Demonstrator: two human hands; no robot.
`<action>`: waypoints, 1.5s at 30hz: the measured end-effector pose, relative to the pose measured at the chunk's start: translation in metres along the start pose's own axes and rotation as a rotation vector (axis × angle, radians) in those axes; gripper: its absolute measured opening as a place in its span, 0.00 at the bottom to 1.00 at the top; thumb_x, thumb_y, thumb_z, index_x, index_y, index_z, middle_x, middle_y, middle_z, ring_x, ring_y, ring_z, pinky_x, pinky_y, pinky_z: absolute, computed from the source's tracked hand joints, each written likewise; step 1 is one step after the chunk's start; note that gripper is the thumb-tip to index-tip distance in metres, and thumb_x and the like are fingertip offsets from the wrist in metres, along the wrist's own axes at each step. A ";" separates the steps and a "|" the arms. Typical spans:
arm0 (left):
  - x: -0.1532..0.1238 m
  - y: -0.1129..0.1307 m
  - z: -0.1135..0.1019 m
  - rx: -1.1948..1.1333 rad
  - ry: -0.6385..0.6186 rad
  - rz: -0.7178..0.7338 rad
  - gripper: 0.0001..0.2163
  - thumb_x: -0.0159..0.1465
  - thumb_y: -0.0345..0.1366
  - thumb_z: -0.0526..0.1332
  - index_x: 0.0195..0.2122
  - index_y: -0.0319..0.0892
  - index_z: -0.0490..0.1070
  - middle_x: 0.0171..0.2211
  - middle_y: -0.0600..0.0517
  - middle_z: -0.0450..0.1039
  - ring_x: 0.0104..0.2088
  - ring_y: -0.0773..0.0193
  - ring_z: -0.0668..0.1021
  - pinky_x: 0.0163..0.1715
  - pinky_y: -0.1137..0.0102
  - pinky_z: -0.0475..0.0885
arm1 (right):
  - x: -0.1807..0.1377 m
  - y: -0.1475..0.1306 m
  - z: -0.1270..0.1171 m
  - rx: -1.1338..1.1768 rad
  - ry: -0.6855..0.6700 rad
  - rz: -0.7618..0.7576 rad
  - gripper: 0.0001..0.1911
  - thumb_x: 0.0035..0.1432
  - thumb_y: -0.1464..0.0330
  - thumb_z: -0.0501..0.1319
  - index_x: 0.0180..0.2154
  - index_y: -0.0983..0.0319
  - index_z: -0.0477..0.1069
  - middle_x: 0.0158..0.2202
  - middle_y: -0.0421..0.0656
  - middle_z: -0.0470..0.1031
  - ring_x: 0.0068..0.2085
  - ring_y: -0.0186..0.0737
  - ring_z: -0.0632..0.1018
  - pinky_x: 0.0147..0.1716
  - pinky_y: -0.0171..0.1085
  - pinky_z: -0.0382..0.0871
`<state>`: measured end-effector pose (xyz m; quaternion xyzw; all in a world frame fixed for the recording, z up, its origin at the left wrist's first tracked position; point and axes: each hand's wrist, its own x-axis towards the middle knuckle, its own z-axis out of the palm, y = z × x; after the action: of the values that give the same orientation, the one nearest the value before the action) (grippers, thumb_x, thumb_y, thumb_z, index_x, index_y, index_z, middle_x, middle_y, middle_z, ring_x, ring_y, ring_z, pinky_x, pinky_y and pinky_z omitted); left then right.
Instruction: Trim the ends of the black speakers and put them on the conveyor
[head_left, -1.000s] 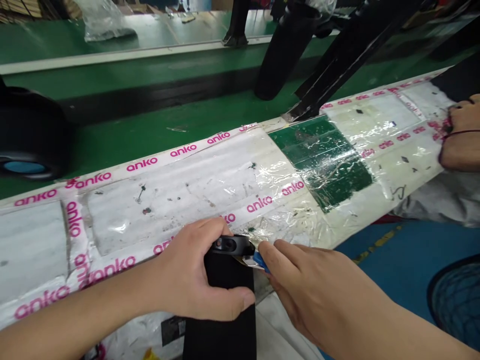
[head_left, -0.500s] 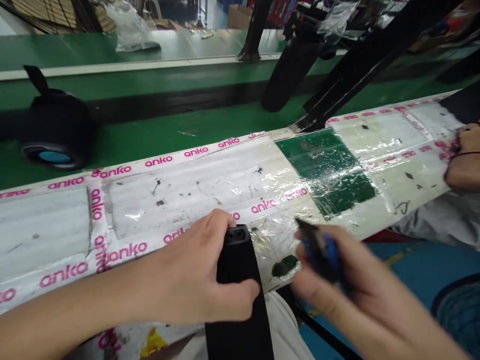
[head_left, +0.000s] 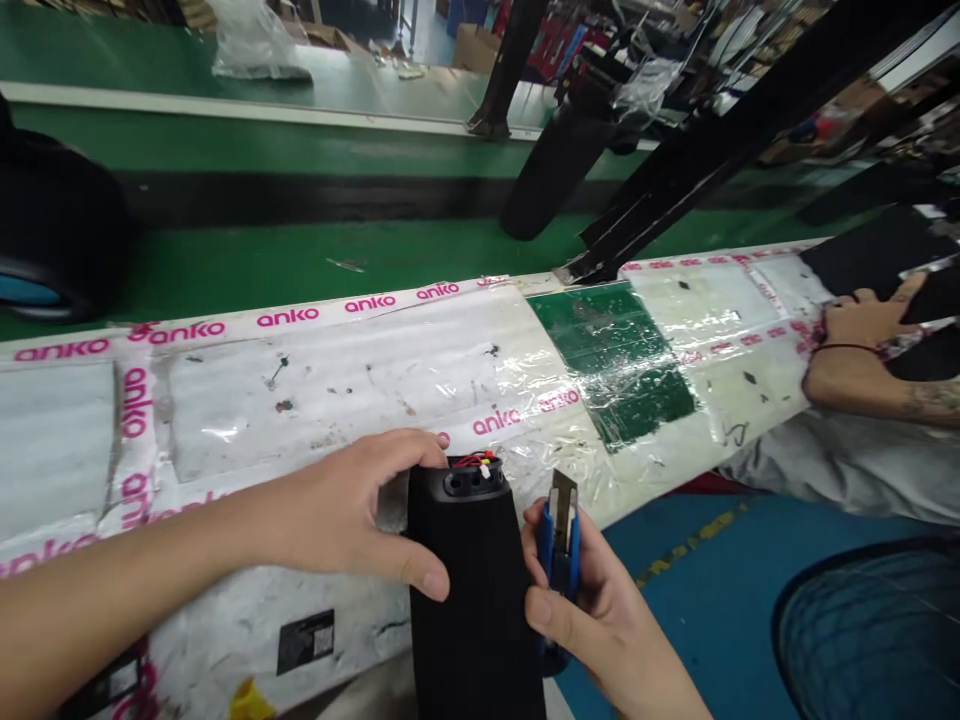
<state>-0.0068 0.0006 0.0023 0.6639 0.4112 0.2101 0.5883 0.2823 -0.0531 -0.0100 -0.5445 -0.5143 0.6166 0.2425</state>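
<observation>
A black fabric-covered tube stands upright against the near edge of the taped bench, with red wires showing in its open top. My left hand is wrapped round the tube's upper left side, thumb across its front. My right hand is closed on a blue utility knife, blade pointing up, held just right of the tube and touching its side.
Another person's hand and forearm rest on the bench at the right, by a black sheet. Beyond lies a green conveyor with black tubes and a round black speaker at left. A fan grille sits low right.
The knife has left the tube's top end and come back upright beside it. The tube has been raised and turned so its open top with red wires shows.
</observation>
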 end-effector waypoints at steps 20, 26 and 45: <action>-0.002 0.005 0.003 0.090 -0.028 -0.069 0.31 0.54 0.57 0.73 0.53 0.44 0.72 0.52 0.43 0.77 0.51 0.44 0.78 0.49 0.55 0.77 | 0.019 -0.073 0.007 -1.472 -0.021 -0.839 0.16 0.78 0.69 0.40 0.53 0.65 0.63 0.31 0.43 0.75 0.26 0.44 0.79 0.18 0.40 0.68; 0.002 0.009 0.003 0.073 -0.016 -0.061 0.28 0.52 0.55 0.74 0.48 0.44 0.74 0.45 0.46 0.78 0.44 0.48 0.79 0.44 0.58 0.77 | 0.019 -0.074 0.007 -1.546 -0.089 -0.829 0.17 0.78 0.69 0.40 0.55 0.67 0.63 0.31 0.42 0.74 0.27 0.44 0.79 0.19 0.42 0.67; 0.006 0.012 0.001 0.031 -0.081 0.023 0.24 0.59 0.50 0.71 0.53 0.45 0.73 0.48 0.48 0.78 0.46 0.51 0.79 0.45 0.60 0.76 | 0.043 -0.085 -0.002 -1.429 -0.317 -0.621 0.07 0.67 0.76 0.51 0.39 0.58 0.61 0.24 0.39 0.69 0.18 0.44 0.71 0.19 0.39 0.45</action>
<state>0.0007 0.0047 0.0121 0.6855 0.3825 0.1834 0.5918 0.2497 0.0147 0.0481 -0.3057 -0.9420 0.1119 -0.0809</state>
